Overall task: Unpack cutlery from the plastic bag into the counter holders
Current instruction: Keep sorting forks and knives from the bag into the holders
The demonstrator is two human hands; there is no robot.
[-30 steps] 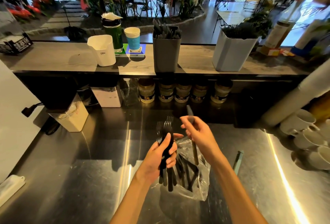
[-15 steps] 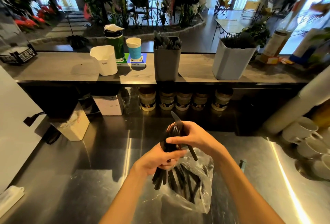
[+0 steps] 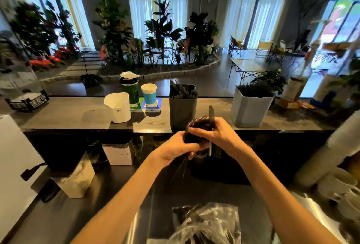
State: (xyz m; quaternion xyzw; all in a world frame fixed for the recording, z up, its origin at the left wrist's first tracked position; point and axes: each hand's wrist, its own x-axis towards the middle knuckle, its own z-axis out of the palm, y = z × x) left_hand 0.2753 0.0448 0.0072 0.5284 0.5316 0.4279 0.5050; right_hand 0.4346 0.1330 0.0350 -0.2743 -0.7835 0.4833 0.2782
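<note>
Head cam, daylight only. Strong backlight from arched windows (image 3: 158,0) w/ sheer curtains; panes blown out. Foreground dim by contrast, under-shelf area nearly black. Glare streak on steel worktop (image 3: 319,222) at lower right. Soft shadows on the counter ledge (image 3: 78,115). Motion blur across the frame, worst at left and right edges. Wide-angle bowing: ledge curves, window frames lean inward.

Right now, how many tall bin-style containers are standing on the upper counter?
3: a white holder at left, a dark gray holder behind the hands, and a pale gray holder at right.
</note>
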